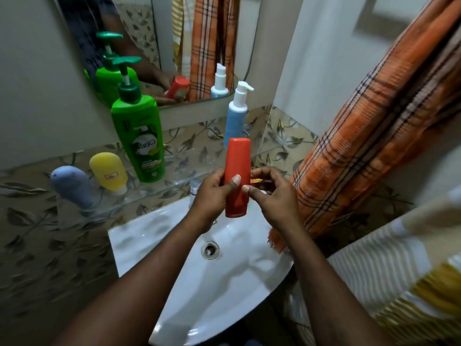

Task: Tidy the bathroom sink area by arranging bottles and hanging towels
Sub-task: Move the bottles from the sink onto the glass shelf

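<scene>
Bathroom corner, leaf-pattern tiles, white sink (pixel 174 283) w/ drain (pixel 210 250) below a glass shelf (pixel 159 188); mirror (pixel 139 21) above.

Bottle count: 5 total.
- 4 on shelf, L to R: grey bottle (pixel 71 184), yellow bottle (pixel 108 171), green bottle (pixel 139 143) (pump, tallest), blue bottle (pixel 235 121) (white pump).
- Grey + yellow just beside each other at the L end, both cap-down. Green near yellow. Blue well apart, toward the R corner.
- 1 in hands: red bottle (pixel 237 171), upright, wide flat end up, held over back of sink in front of the shelf, just above the tap (pixel 194 188).

Grip:
- Left hand (pixel 212 196) wraps red bottle's L side, thumb pressed across its front, fingers behind.
- Right hand (pixel 272 198) pinches the bottle's R edge btwn thumb tip and curled fingers. Small orange scrap shows by those fingers; can't tell what it is.

Towel count: 2.
- Orange towel (pixel 361 136), plaid, hangs at R, lower end touching sink's R rim.
- Striped towel (pixel 399 270), white/yellow, lower R, blurred.

Mirror reflects green, blue and red bottles + orange towel.
</scene>
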